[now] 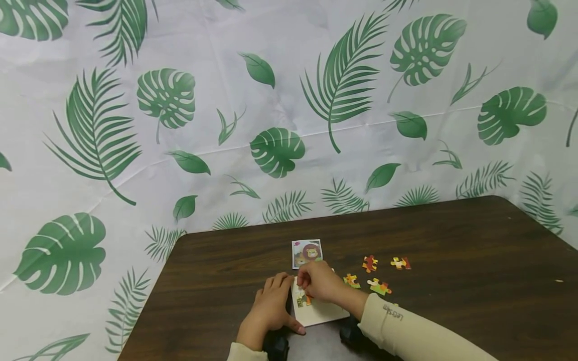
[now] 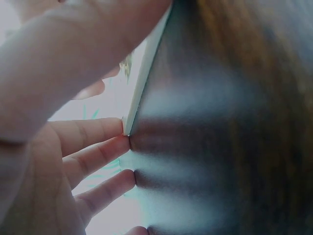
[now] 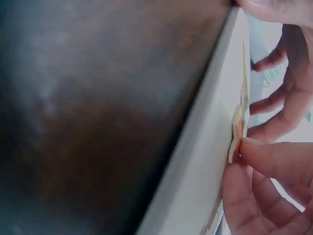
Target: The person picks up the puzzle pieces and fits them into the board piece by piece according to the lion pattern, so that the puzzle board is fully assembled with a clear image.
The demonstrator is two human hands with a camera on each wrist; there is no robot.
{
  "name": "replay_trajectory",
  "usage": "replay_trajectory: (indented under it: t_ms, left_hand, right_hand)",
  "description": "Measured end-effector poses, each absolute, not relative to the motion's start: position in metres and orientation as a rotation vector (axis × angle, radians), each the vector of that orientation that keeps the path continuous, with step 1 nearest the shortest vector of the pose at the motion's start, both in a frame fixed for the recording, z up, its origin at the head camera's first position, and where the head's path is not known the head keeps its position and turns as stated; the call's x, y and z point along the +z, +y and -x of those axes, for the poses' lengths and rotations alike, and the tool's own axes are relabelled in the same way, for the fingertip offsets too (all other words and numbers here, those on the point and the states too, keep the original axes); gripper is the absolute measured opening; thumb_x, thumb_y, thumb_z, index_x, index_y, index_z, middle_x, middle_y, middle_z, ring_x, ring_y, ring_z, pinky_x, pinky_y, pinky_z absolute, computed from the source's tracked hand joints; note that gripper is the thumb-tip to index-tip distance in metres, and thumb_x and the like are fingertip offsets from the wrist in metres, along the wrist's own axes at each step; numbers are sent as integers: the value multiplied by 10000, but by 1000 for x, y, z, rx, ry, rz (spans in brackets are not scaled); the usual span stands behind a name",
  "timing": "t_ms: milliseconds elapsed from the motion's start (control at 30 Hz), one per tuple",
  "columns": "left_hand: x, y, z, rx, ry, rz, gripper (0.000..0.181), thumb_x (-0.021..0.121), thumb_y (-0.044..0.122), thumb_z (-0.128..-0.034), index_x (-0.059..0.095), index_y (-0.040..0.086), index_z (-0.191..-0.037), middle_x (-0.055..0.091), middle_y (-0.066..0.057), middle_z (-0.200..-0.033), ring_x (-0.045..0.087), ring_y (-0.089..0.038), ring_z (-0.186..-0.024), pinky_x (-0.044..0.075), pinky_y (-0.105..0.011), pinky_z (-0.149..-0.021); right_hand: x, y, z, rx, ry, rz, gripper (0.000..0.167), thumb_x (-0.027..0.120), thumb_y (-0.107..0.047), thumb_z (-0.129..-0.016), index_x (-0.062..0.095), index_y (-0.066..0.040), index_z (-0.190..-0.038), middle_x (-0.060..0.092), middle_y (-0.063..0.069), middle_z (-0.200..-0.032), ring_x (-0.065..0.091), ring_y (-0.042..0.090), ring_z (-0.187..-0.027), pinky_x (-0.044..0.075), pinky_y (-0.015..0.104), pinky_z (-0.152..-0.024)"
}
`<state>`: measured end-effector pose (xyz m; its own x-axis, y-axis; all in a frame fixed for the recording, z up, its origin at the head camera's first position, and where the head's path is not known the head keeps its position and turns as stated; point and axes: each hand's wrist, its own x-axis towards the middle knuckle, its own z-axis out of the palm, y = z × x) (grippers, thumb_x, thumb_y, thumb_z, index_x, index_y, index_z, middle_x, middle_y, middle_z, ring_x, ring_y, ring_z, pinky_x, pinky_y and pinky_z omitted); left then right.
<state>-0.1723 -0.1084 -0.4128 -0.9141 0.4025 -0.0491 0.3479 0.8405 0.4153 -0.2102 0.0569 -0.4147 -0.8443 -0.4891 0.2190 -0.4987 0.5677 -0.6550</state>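
A pale puzzle board (image 1: 321, 316) lies on the table, with some joined pieces (image 1: 300, 301) at its left side. Against the board's left edge rests my left hand (image 1: 270, 307), fingers spread and fairly straight, thumb at the near corner. In the left wrist view, fingertips touch the board's corner (image 2: 131, 125). Over the board, my right hand (image 1: 321, 283) pinches a thin puzzle piece (image 3: 236, 132) between thumb and fingers, low at the board's surface. An orange patch (image 1: 309, 299) shows just below that hand. The hand hides part of the board.
Behind the board lies a picture card (image 1: 300, 256) with a lion, partly covered by the right hand. Several loose puzzle pieces (image 1: 379, 287) are scattered to the right on the dark wooden table (image 1: 451, 250). A leaf-patterned cloth (image 1: 217, 190) hangs behind the table.
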Motion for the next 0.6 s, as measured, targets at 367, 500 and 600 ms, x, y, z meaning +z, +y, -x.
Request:
replay_trajectory:
  t_ms: [367,500,600]
  left_hand:
    - [-413,-109,173,634,2873,-590,1090,878,458,-472,410,30,-1358,373,-107,-1346,317,-344,-1233,300,-609,-900]
    - [-413,-109,173,629,2873,-597,1090,877,459,-474,409,26,-1358,374,-110,-1344,319,-344,-1230,301,-610,-899]
    - [-413,-109,173,623,2878,-603,1091,877,461,-473,410,24,-1356,377,-112,-1342,323,-344,-1226,305,-609,-896]
  right_hand:
    - [-419,58,211,1176,-2757,-808,237,657,147,-611,593,-74,-666,527,-51,-582,456,38,-526,385,214,-483]
    - [-421,58,211,1232,-2758,-780,237,667,147,-609,595,-70,-673,537,-43,-596,467,43,-532,395,215,-485]
    - [-422,59,211,1286,-2758,-748,238,675,150,-601,601,-64,-675,538,-42,-598,474,48,-531,400,214,-477]
